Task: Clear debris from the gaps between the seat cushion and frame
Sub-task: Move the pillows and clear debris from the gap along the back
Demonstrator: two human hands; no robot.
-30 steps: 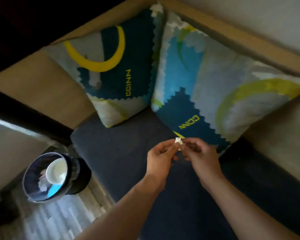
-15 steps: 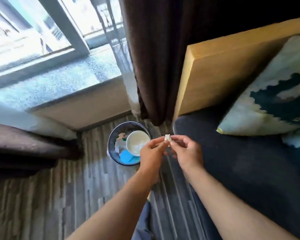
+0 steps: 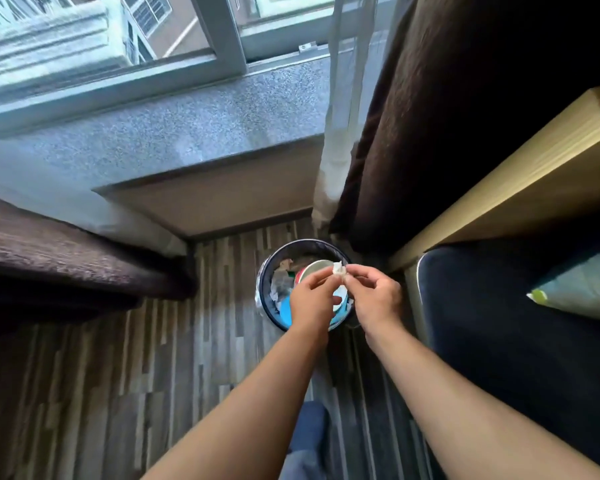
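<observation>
A small white crumpled scrap of debris [image 3: 338, 270] is pinched between the fingertips of my left hand [image 3: 311, 300] and my right hand [image 3: 374, 299]. Both hands hover directly over a round dark waste bin [image 3: 266, 285] on the floor, which holds a white paper cup, crumpled paper and blue scraps. The dark blue seat cushion [image 3: 506, 341] lies to the right. Above it runs the tan wooden frame [image 3: 520, 188]. A thin gap shows along the cushion's left edge.
A patterned throw pillow [image 3: 582, 292] rests on the cushion at far right. Dark brown curtains [image 3: 430, 109] hang beside the frame, with a sheer curtain and a speckled windowsill [image 3: 174, 123] behind. The floor is striped wood laminate [image 3: 125, 393]. My knee in jeans [image 3: 309, 441] shows below.
The view swung left from the cushions to the window and floor. Both hands carried the white scrap from over the seat to above the bin.
</observation>
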